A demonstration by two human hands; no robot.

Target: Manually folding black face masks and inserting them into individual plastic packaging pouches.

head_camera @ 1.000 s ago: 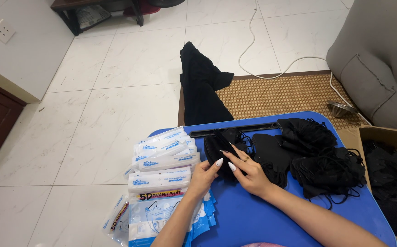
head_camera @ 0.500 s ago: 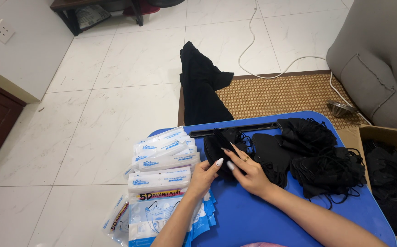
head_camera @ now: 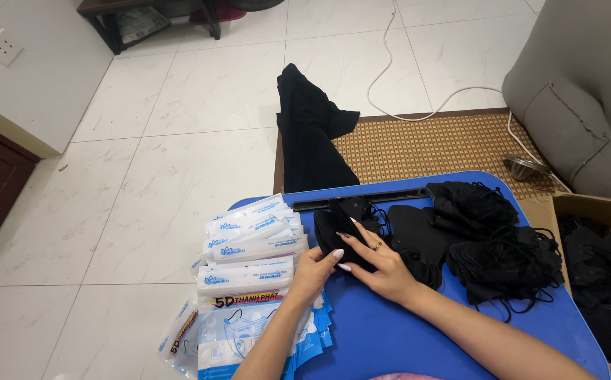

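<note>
Both of my hands meet over a small stack of black face masks point(head_camera: 340, 229) on a blue table point(head_camera: 404, 338). My left hand point(head_camera: 312, 271) pinches the stack's near edge with its fingertips. My right hand point(head_camera: 379, 264), with a ring on one finger, lies on top of the same stack and grips it. To the left lies a pile of white and blue mask packets point(head_camera: 252, 243). A larger heap of loose black masks point(head_camera: 492, 243) sits to the right.
A black bar point(head_camera: 361, 199) lies along the table's far edge. Black cloth point(head_camera: 312, 137) lies on the tiled floor by a woven mat point(head_camera: 432, 144). A cardboard box point(head_camera: 597, 267) with black masks stands right, beside a grey sofa point(head_camera: 587, 91). A white cable point(head_camera: 390, 70) crosses the floor.
</note>
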